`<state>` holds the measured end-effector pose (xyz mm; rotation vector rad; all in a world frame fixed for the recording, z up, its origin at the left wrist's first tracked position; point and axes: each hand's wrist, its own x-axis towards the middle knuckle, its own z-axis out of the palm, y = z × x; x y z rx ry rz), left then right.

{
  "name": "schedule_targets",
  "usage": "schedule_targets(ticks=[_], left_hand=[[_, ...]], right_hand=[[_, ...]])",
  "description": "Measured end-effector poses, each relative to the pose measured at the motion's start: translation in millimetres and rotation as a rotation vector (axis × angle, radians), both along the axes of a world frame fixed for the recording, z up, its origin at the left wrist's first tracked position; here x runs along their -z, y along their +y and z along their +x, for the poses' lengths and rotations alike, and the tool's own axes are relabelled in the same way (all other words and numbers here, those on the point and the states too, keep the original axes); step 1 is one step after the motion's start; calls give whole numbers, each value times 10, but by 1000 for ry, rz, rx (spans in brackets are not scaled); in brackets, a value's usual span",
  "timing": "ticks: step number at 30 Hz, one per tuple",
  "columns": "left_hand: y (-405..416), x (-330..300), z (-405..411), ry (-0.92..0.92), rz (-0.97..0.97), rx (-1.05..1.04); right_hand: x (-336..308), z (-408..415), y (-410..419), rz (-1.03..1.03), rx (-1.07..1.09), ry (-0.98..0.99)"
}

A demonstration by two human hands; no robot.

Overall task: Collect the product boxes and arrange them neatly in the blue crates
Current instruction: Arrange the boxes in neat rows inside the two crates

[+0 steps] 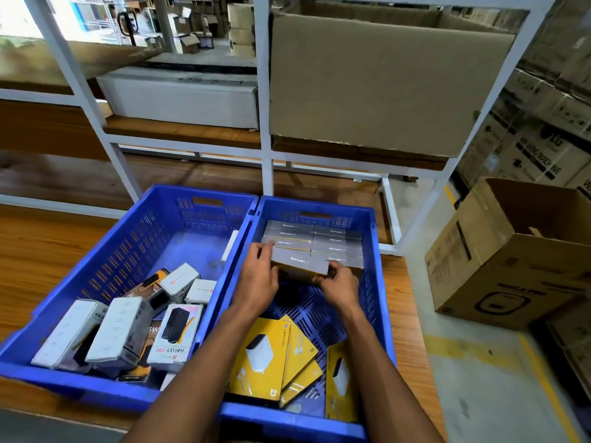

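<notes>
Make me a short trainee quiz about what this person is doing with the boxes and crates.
1. True or false: both hands hold the same grey box.
2. Which crate holds the neat rows of grey boxes: A) left crate B) right crate?
3. What colour are the flat packs nearest the person in the right crate?

Key: 1. True: left hand and right hand grip its ends. 2. B. 3. Yellow.

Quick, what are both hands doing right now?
Left hand: grips the left end of the grey box.
Right hand: grips the right end of the same box.
</notes>
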<state>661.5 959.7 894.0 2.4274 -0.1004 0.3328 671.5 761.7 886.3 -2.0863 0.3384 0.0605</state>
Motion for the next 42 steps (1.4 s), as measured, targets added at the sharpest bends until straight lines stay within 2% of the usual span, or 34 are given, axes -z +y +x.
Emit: schedule_targets(ticks=[5, 13, 18, 23, 26, 33, 37, 39, 40, 42], left_hand=[[-48, 42, -21, 6, 276, -28], [-86, 63, -62, 151, 435, -32], [-115, 120, -75, 201, 547, -19], [-75, 247, -83, 326, 408, 59], [-65, 330, -70, 434, 461, 111], [-87, 302, -66, 516, 415, 123], [-57, 201, -53, 501, 213, 138], [-57, 192, -6, 484, 109, 105], [-68, 196, 17, 485, 3, 76], [-96, 135, 42, 500, -341, 3]], right_hand=[[28, -19, 72, 14, -16, -2], [224, 38, 178, 196, -11, 103], [301, 97, 213, 169, -28, 113], [393, 157, 208, 110, -38, 195], [442, 167, 220, 85, -37, 231], [400, 160, 172, 44, -98, 275], [336, 98, 216, -143, -318, 356], [270, 30, 268, -114, -479, 377], [240, 3, 296, -94, -563, 368], [200, -46, 358, -112, -721, 325]])
